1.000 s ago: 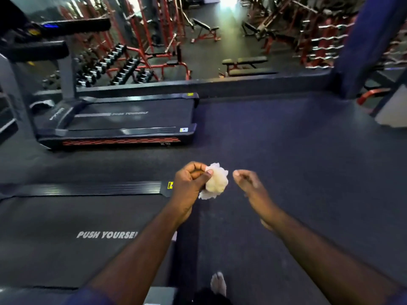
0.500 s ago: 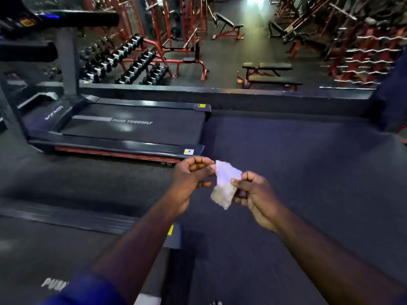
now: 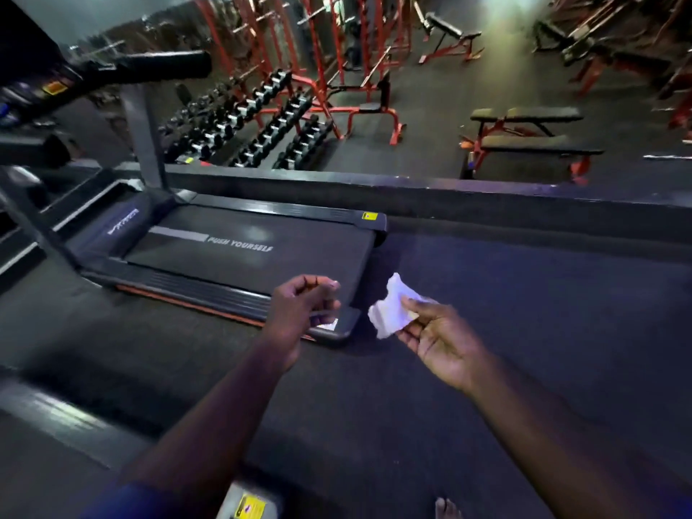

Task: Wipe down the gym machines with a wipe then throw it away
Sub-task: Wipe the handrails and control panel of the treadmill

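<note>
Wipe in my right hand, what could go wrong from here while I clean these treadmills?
1. The right hand pinches the wipe by one end, the rest hanging free; it could slip to the floor.
2. The wipe is crumpled, so it may clean the treadmill patchily unless spread.
3. A bare foot shows beside a nearer treadmill; a stubbed toe on its corner seems possible.
</note>
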A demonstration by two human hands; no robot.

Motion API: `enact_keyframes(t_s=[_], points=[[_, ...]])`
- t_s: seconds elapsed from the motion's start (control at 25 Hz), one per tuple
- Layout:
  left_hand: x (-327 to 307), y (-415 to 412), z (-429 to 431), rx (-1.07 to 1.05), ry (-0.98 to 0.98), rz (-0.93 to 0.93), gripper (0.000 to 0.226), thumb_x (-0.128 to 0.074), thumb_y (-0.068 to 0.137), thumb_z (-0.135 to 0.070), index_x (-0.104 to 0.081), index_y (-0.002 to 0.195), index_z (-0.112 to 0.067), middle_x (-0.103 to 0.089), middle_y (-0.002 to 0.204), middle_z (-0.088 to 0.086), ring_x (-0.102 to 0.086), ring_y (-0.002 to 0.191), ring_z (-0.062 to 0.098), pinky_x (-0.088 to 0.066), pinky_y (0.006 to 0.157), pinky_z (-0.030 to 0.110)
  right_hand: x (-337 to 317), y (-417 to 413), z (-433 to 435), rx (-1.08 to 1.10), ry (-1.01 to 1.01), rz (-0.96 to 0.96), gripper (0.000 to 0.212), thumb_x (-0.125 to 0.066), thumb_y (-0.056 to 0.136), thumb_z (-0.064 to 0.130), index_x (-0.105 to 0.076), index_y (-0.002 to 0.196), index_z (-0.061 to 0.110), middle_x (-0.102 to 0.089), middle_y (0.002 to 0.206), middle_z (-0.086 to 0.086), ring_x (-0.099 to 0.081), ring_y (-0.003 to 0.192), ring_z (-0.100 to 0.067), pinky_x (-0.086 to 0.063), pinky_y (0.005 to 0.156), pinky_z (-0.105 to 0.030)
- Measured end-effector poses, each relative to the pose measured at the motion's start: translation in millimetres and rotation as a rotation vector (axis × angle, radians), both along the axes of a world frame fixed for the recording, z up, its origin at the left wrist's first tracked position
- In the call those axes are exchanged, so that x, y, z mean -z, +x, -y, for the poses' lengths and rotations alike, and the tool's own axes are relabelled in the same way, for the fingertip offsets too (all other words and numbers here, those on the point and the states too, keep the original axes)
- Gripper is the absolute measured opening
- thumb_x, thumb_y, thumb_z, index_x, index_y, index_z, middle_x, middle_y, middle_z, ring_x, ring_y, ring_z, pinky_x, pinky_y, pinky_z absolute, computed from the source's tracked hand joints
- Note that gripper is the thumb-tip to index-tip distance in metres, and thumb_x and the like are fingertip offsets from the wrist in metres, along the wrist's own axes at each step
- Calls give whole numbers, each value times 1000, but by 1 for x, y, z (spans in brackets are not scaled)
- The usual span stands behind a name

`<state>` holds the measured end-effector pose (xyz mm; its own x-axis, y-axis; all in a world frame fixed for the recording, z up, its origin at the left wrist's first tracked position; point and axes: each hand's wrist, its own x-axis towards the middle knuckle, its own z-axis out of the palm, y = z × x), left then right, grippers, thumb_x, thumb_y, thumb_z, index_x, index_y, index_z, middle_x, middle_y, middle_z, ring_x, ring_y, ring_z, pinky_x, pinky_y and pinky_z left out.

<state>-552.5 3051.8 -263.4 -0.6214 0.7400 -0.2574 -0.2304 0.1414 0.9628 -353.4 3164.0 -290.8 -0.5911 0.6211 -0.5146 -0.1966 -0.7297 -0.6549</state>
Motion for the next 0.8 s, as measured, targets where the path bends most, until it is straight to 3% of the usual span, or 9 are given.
enact_keyframes(t_s=[0.16, 0.24, 0.32, 0.36, 0.44, 0.56, 0.64, 0.72, 0.8], points=[[-14, -44, -73, -104, 35, 24, 11, -77, 91, -12, -71, 100, -10, -74, 103, 18, -70, 74, 23, -55, 63, 32, -15, -62, -103, -125, 70, 58, 12, -64, 100, 13, -67, 111, 13, -73, 105, -20, -71, 101, -32, -54, 100, -40], [-11, -78, -101, -152, 46, 17, 13, -77, 91, -13, -71, 101, -9, -74, 104, 20, -70, 73, 22, -55, 64, 33, -11, -98, -142, -250, 192, 64, 15, -59, 101, 21, -63, 94, 9, -54, 89, -29, -62, 85, -37, -48, 82, -37], [3, -121, -132, -220, 56, 21, 11, -77, 92, -14, -71, 101, -10, -75, 106, 18, -70, 73, 20, -55, 65, 33, -4, -144, -181, -353, 274, 74, 20, -58, 102, 27, -65, 97, 8, -60, 93, -24, -61, 82, -38, -45, 76, -40], [11, -144, -147, -255, 61, 32, 10, -77, 92, -14, -72, 100, -12, -76, 107, 17, -70, 73, 20, -55, 66, 33, 0, -170, -200, -357, 278, 102, 20, -58, 104, 27, -68, 104, 10, -72, 101, -16, -68, 86, -36, -49, 78, -41], [33, -198, -184, -316, 66, 68, 8, -77, 92, -15, -72, 99, -13, -78, 108, 14, -70, 73, 20, -55, 64, 32, 16, -231, -245, -394, 306, 167, 20, -60, 105, 28, -69, 115, 13, -78, 114, -2, -76, 92, -22, -59, 77, -36], [62, -284, -245, -388, 35, 149, 10, -76, 93, -16, -73, 101, -11, -78, 110, 15, -68, 73, 20, -55, 62, 31, 44, -322, -313, -500, 315, 246, 23, -65, 101, 33, -70, 111, 13, -76, 101, -6, -73, 77, -15, -55, 59, -26], [65, -335, -279, -443, 20, 187, 8, -76, 93, -15, -73, 99, -11, -78, 108, 14, -67, 71, 20, -54, 61, 30, 44, -377, -350, -586, 268, 268, 28, -62, 102, 36, -73, 110, 11, -74, 98, -12, -71, 81, -21, -55, 70, -32], [54, -376, -306, -483, 1, 194, 7, -75, 94, -15, -72, 99, -10, -78, 103, 12, -67, 71, 20, -54, 59, 29, 36, -427, -382, -631, 270, 232, 31, -54, 104, 25, -70, 120, 3, -71, 101, -22, -70, 87, -29, -53, 82, -40], [33, -421, -332, -503, 2, 166, 12, -75, 94, -14, -73, 103, -7, -78, 103, 14, -67, 70, 20, -54, 58, 29, 19, -482, -413, -680, 342, 134, 29, -49, 103, 10, -64, 123, -5, -63, 96, -30, -67, 86, -34, -53, 80, -41]])
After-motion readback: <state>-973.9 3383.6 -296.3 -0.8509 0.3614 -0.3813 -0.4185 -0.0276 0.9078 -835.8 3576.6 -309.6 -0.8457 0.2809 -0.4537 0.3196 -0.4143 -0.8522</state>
